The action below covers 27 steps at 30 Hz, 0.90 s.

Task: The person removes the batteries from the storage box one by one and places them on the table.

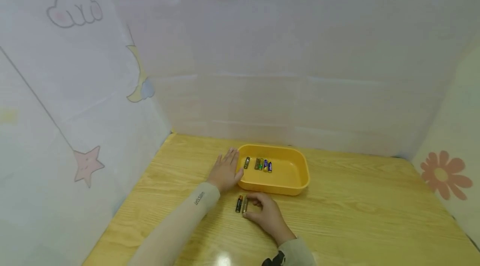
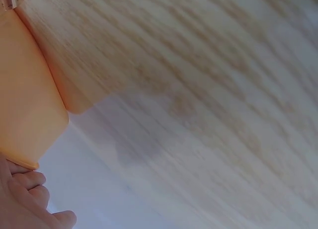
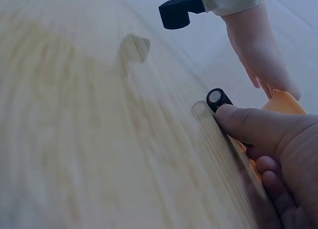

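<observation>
My left hand [image 1: 225, 172] lies along the left rim of a yellow tray [image 1: 290, 192], its fingers extended and the thumb over the edge. In the left wrist view, fingertips show beside the tray's corner. With thumb and forefinger, my right hand [image 1: 268, 216] pinches a gold-coloured battery [image 1: 245, 205] by its two ends, on the table just in front of the tray. Close to its left is a black-and-orange battery [image 1: 239, 204]. In the right wrist view, that dark battery [image 3: 216, 97] shows past the thumb, which hides the gold one.
Several batteries [image 1: 265, 166] lie in a row inside the tray, with a single dark battery [image 1: 246, 162] nearer its left wall. The wooden table [image 1: 360, 216] reaches back to a pale wall covering [image 1: 262, 91]. Similar printed coverings stand at both sides.
</observation>
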Each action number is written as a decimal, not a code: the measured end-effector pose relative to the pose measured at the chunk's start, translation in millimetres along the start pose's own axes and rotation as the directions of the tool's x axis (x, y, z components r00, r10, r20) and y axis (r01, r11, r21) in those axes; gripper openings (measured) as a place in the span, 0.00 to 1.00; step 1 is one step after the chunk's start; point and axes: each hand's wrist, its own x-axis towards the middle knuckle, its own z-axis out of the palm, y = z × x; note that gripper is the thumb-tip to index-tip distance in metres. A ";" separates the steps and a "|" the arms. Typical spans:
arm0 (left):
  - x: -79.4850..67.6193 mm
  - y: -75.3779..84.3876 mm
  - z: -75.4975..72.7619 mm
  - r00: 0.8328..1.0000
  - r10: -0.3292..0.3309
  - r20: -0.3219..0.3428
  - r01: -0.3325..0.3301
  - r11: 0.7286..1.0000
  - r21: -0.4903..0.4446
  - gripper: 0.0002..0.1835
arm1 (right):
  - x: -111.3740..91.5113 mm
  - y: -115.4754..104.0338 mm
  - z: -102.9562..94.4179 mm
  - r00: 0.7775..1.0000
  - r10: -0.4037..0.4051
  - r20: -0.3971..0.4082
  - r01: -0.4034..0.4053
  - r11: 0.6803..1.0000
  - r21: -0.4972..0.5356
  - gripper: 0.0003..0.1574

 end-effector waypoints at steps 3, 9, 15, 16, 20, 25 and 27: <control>0.3 -0.7 1.7 1.000 0.000 -0.009 0.000 1.000 0.007 0.38 | 0.6 -0.1 0.6 1.000 0.005 0.009 -0.005 1.000 -0.011 0.30; 0.6 -0.8 2.4 1.000 -0.001 -0.011 0.000 1.000 -0.010 0.38 | 0.5 -1.2 -0.5 1.000 0.000 0.005 0.000 1.000 -0.014 0.30; 1.5 -1.0 0.8 1.000 -0.006 -0.003 0.006 1.000 -0.016 0.37 | 0.6 -3.3 -1.2 1.000 -0.003 -0.001 0.003 1.000 -0.012 0.31; 1.6 -1.2 0.6 1.000 -0.005 -0.004 0.005 1.000 -0.018 0.37 | 1.0 -3.2 -0.9 1.000 -0.008 -0.002 0.008 1.000 -0.014 0.31; 1.4 -0.7 -1.6 1.000 -0.004 -0.009 0.004 1.000 -0.028 0.37 | 1.3 -2.8 -1.0 1.000 -0.018 -0.007 0.017 1.000 -0.017 0.31; 1.2 1.2 -1.3 1.000 -0.008 0.000 0.008 0.999 -0.037 0.37 | -0.4 -3.1 -2.9 1.000 -0.005 0.000 0.005 1.000 -0.009 0.31; 1.1 1.7 -0.7 1.000 -0.010 0.004 0.010 0.999 -0.040 0.38 | -0.7 -3.0 -3.4 1.000 0.001 0.004 -0.001 1.000 -0.008 0.31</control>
